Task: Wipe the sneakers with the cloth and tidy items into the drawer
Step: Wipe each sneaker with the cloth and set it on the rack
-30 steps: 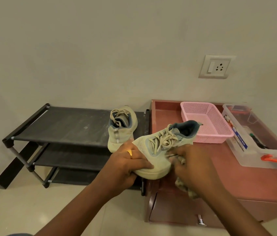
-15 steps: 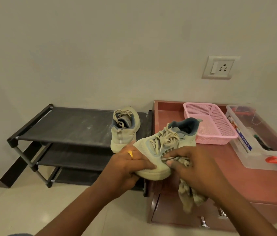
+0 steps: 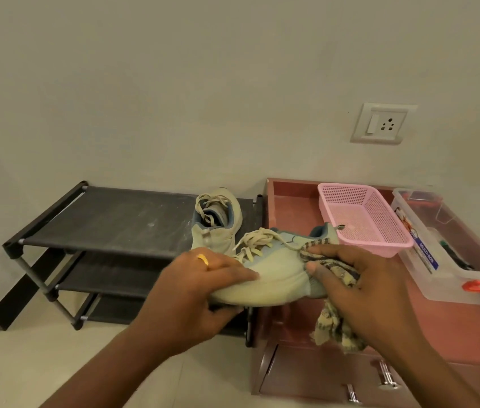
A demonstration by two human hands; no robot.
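Observation:
My left hand (image 3: 200, 287) grips the toe of a pale green sneaker (image 3: 280, 275) held in the air, tipped onto its side. A striped yellow-grey cloth (image 3: 336, 328) is held in my right hand (image 3: 359, 284), which presses it against the sneaker's side near the heel; the cloth's loose end hangs below. The second sneaker (image 3: 218, 222) stands on the top shelf of the black shoe rack (image 3: 109, 222). The drawer (image 3: 321, 375) of the reddish cabinet sits low at the right, its front showing metal handles.
On the reddish cabinet top (image 3: 468, 325) stand a pink mesh basket (image 3: 362, 219) and a clear plastic box (image 3: 450, 251) with an orange latch. A wall socket (image 3: 380, 123) is above. Pale floor tiles lie at the lower left.
The sneaker has turned from upright onto its side. My right hand with the cloth has moved from the toe and laces toward the heel end.

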